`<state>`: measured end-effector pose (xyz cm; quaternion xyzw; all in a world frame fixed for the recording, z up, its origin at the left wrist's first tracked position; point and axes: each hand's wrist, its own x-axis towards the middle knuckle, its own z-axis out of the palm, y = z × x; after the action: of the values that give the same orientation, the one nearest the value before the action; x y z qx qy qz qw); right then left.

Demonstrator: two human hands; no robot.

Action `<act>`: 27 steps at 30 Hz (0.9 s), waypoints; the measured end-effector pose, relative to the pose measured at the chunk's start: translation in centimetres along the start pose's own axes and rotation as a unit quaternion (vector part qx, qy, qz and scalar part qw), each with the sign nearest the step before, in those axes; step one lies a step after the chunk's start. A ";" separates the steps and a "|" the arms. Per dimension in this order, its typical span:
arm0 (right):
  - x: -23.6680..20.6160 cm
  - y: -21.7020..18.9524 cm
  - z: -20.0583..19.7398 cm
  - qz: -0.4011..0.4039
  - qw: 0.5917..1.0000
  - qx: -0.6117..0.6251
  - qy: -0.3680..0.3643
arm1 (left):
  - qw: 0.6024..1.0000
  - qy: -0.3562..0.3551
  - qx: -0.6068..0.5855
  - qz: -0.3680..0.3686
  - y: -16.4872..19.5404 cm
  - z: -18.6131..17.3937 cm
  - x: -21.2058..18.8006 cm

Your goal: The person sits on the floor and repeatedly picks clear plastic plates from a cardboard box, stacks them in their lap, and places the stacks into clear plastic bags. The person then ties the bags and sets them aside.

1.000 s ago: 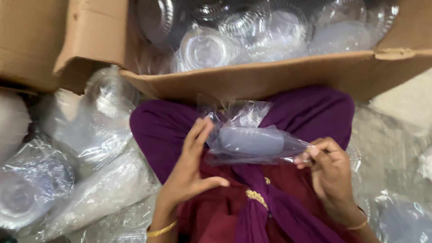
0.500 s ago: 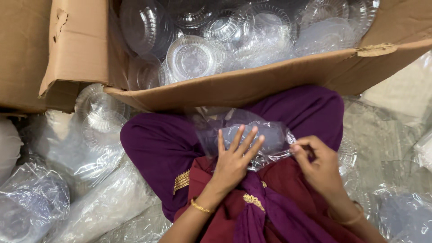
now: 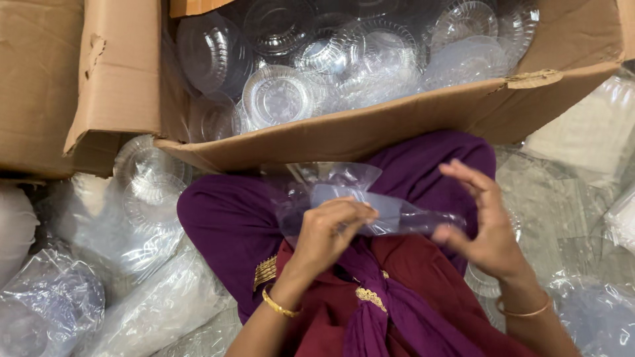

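Up at twelve o'clock, one open cardboard box (image 3: 370, 129) holds many clear plastic lids (image 3: 278, 98), too many to count. Centrally, one clear plastic bag (image 3: 360, 205) lies over the purple-clad lap (image 3: 225, 225). Two hands work it: the left hand (image 3: 327, 231) curls its fingers onto the bag; the right hand (image 3: 483, 228), fingers spread, touches its three-o'clock end with the thumb. More bagged lids (image 3: 142, 218) cover the floor at nine o'clock.

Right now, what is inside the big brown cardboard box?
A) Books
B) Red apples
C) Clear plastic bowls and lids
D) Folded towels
C: the cardboard box is heaped with clear plastic bowls and lids, round and ribbed, that you can see through.
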<state>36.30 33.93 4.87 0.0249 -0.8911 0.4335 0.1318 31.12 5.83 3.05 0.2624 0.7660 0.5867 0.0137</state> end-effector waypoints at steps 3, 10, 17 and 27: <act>0.9 -2.0 1.1 -0.001 0.981 0.060 -0.185 | 0.998 -0.032 0.018 0.051 2.8 0.2 0.3; -2.3 -3.8 1.9 0.028 0.936 0.287 -0.200 | 0.948 -0.137 0.108 0.266 9.7 4.2 3.0; -11.6 -3.7 -15.4 0.014 0.967 -0.254 0.019 | 0.930 -0.151 -0.025 0.335 10.2 8.6 4.5; -26.7 3.9 -22.1 0.300 0.699 -0.626 0.172 | 0.977 -0.067 0.190 0.074 -4.8 3.3 0.7</act>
<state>66.13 51.77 8.07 -0.4073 -0.8789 -0.2113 0.1305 29.76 8.26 -2.14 0.3549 0.8392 0.4110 -0.0288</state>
